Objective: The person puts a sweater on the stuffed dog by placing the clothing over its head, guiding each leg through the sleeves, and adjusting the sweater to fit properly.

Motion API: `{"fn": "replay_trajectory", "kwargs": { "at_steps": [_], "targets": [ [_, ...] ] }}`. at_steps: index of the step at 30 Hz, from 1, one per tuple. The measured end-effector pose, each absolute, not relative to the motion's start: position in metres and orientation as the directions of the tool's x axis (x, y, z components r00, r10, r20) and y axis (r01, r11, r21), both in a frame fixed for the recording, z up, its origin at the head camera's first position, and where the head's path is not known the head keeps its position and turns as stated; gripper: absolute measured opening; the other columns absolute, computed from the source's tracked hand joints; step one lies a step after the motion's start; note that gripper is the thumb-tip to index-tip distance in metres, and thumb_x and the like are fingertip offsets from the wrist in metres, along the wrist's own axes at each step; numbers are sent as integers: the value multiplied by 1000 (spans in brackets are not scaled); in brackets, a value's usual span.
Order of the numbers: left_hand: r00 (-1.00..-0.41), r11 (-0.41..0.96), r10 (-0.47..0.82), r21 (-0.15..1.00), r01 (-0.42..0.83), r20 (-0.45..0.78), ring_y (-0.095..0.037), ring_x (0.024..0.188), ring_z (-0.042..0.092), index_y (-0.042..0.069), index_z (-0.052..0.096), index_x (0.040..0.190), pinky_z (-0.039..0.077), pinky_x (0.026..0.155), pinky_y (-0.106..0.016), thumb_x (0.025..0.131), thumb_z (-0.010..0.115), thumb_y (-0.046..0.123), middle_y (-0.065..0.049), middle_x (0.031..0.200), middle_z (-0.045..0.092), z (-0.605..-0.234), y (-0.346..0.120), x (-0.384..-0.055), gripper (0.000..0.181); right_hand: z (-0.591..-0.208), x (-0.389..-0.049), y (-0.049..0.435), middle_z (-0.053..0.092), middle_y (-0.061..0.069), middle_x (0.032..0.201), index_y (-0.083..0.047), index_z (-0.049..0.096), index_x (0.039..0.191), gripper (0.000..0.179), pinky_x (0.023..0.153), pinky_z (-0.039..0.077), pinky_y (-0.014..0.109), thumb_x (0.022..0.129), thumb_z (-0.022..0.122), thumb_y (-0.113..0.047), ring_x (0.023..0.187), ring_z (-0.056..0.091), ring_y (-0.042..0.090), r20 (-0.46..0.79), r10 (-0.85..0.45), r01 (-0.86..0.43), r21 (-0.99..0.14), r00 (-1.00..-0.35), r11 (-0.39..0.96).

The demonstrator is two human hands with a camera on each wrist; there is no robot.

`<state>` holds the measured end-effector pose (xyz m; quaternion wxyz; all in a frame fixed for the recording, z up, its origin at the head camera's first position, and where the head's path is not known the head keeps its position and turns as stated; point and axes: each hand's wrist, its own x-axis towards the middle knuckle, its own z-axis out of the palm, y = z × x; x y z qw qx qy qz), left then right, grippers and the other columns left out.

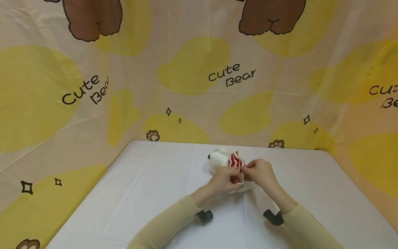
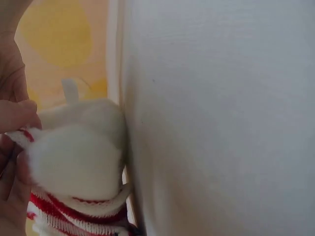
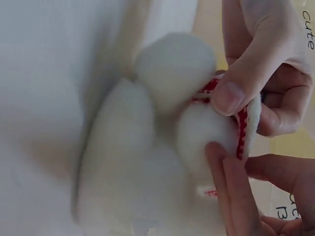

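Observation:
A white plush toy lies on the white table with its dark-nosed head to the left. It wears a red-and-white striped knit sweater. My left hand pinches the sweater's edge, its thumb over the red trim in the right wrist view. From the right, my right hand pinches the same edge, its fingers against a white furry limb. In the left wrist view the sweater's striped knit shows below the fur, and a small white tag sticks out. The hands partly cover the toy's body.
The white table stretches out around the toy. Its far edge meets a yellow-patterned cloth backdrop, which also rises on both sides. A dark wrist-worn fitting sits by the left sleeve, another dark fitting by the right.

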<state>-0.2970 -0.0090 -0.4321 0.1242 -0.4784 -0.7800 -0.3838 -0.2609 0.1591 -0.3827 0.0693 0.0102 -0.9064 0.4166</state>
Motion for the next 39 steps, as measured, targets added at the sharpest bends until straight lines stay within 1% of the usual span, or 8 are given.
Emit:
{"fn": "replay_trajectory", "kwargs": {
  "at_steps": [2,4,8,12,17,23,31,39],
  "targets": [
    [-529,232,670,530,815,521,0,66,49,11,63,76,41,60,-9,77,77,11,2,68,59,-430,-12,-298,14,-387,-259,160,69,8,62,2,70,76,17,51,51,22,82,68,-14,55,66,13,161,46,-92,-754,-986,651],
    [-616,260,623,615,745,483,1,67,50,10,63,80,43,61,-11,82,74,16,1,71,61,-429,-14,-302,12,-391,-257,160,69,7,63,2,68,76,15,51,50,22,81,67,-12,55,66,13,180,58,-101,-758,-982,644],
    [-837,414,345,731,542,425,-2,69,54,10,64,89,46,62,-17,90,65,23,0,80,64,-422,-18,-309,12,-399,-253,159,69,8,65,2,66,77,12,52,52,21,81,67,-10,59,69,18,195,62,-118,-787,-979,606],
    [-918,578,205,714,394,341,-6,66,54,11,62,90,44,58,-20,89,63,27,2,78,63,-416,-21,-314,16,-403,-251,156,68,7,65,1,66,75,11,51,50,20,79,68,-9,58,68,16,216,60,-135,-780,-974,611],
    [-942,650,224,681,336,250,-7,57,49,12,61,80,38,50,-22,88,64,29,4,67,59,-414,-23,-314,19,-407,-248,156,66,3,62,-3,65,71,9,47,43,20,77,71,-8,54,59,8,262,49,-160,-718,-964,677],
    [-921,755,279,531,385,271,-6,53,47,15,56,70,35,48,-21,87,63,22,8,57,52,-416,-29,-313,20,-413,-246,157,59,-3,58,-9,63,65,12,51,38,24,71,73,-10,58,48,11,284,30,-156,-610,-958,777],
    [-865,798,362,365,480,346,-8,57,44,13,52,65,35,51,-22,84,66,17,6,61,47,-416,-32,-308,24,-416,-245,155,58,-3,58,-9,64,62,10,52,40,26,70,71,-9,58,50,12,269,26,-136,-564,-963,815],
    [-886,634,333,618,464,324,-4,55,45,9,56,69,38,50,-17,83,66,9,5,60,52,-429,-37,-312,17,-410,-245,158,63,-2,58,-8,68,65,10,50,44,23,76,68,-10,54,55,8,208,-33,-149,-570,-978,808]
  ]
}}
